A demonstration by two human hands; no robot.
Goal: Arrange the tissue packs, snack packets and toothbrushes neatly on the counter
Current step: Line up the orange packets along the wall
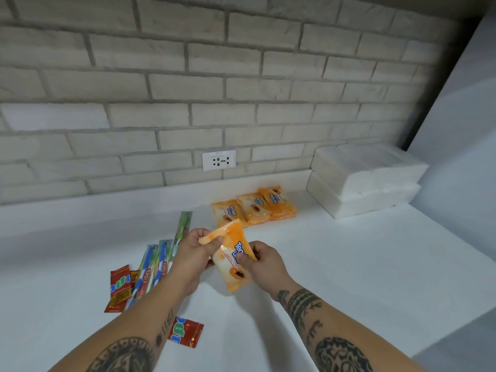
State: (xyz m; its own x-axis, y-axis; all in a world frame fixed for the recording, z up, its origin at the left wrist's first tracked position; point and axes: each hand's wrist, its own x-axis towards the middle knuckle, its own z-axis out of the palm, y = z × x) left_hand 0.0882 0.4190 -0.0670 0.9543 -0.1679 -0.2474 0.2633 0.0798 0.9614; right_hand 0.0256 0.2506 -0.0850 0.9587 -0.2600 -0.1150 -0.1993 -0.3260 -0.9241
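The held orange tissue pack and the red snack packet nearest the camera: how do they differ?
The left hand and right hand grip the tissue pack; the snack packet lies on the counter. The tissue pack is orange and puffy; the snack packet is red and flat.

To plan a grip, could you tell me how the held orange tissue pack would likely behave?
Probably soft: the orange tissue pack creases where the left hand pinches it. Likely light: the right hand pinches only its edge. Glossy wrapper, possibly slippery.

Left hand [193, 251] and right hand [261, 261] pinch an orange tissue pack [233, 260] above the counter [349, 264].
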